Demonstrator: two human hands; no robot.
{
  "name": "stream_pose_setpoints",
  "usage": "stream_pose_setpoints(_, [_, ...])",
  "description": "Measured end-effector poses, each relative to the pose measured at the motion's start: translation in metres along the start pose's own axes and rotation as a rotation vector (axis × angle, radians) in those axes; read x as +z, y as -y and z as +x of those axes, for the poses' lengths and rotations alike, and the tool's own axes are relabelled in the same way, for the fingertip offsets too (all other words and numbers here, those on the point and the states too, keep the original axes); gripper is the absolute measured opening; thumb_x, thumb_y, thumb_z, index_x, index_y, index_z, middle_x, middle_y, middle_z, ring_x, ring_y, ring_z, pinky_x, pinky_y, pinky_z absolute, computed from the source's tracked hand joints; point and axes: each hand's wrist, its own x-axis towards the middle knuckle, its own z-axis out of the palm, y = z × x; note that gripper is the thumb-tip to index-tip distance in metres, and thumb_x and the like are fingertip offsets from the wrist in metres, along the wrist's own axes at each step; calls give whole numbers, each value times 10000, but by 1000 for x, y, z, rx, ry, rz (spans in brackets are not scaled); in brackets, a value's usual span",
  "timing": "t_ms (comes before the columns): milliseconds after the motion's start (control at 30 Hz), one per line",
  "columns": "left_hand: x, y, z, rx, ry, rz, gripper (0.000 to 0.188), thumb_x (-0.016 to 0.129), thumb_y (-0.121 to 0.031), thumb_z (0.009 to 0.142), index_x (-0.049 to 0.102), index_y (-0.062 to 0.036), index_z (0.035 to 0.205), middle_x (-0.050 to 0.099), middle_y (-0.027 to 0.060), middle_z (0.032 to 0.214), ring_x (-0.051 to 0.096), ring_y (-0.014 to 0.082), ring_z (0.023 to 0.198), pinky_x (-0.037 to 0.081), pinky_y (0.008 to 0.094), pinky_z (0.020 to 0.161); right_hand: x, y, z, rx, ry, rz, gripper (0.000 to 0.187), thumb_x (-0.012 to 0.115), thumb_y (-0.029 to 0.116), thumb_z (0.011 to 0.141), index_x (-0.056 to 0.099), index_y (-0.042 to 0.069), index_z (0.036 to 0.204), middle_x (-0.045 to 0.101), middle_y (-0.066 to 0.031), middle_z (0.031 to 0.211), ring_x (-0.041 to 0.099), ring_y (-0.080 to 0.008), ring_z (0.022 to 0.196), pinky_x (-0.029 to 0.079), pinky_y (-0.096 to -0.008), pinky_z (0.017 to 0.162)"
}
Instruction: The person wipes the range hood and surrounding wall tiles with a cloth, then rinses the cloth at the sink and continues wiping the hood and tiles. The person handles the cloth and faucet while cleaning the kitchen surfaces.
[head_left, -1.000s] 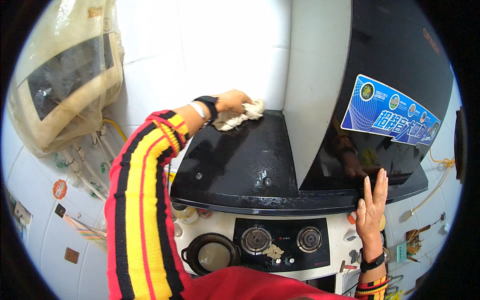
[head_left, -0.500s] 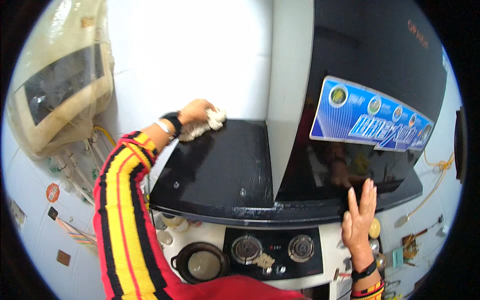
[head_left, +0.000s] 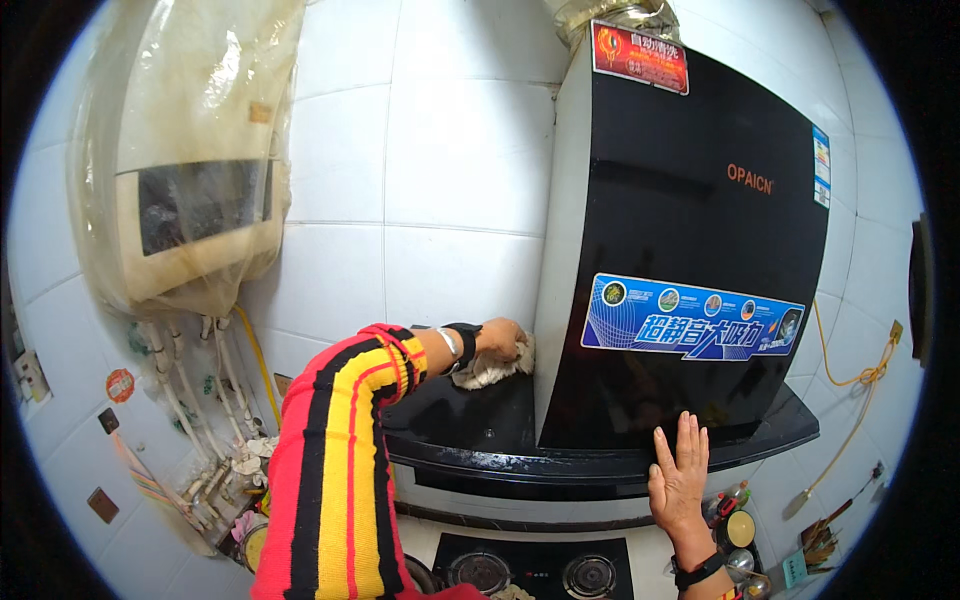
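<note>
Both hands work: left hand (head_left: 497, 338) pinching a cloth (head_left: 492, 366), right hand (head_left: 679, 482) spread flat on the range hood (head_left: 690, 230).

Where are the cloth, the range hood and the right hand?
cloth (head_left: 492, 368), head view, bunched middle under the left hand
range hood (head_left: 690, 230), head view, black front panel
right hand (head_left: 680, 482), head view, back of the hand

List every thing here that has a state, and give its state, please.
Left hand: closed on the cloth, at the hood's left side.
Cloth: crumpled, pressed against the hood.
Right hand: open, fingers spread flat on the hood's front.
Range hood: mounted on the wall, glossy black.
Water heater: wrapped in a plastic cover.
Stove: no flame visible.
</note>
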Motion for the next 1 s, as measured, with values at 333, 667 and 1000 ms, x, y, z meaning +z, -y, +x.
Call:
stream_pose_setpoints(333, [-42,-75,-142,154,162,-271,501,706,-60,653,671,-79,1152,701,153,1005,652,287,946,499,354,841,-2,3,2,-23,-78,10,498,454,212,906,513,129,1394,260,-200,1559,240,-372,1444,157,-553,1166])
stream_pose_setpoints(667, [-50,17,-247,-334,-66,-193,525,577,26,670,702,-147,1149,704,175,1037,669,330,950,522,364,853,-2,2,4,-25,-44,-63,475,389,238,958,520,71,1382,287,-200,1550,249,-349,1445,153,-491,1178])
stream_pose_setpoints(1000, [-28,-18,-244,145,-347,-80,440,549,75,621,695,-17,1026,676,217,1027,637,381,980,498,418,860,5,1,5,-31,-70,-67,486,383,237,963,487,129,1426,264,-176,1568,231,-340,1455,143,-476,1182])
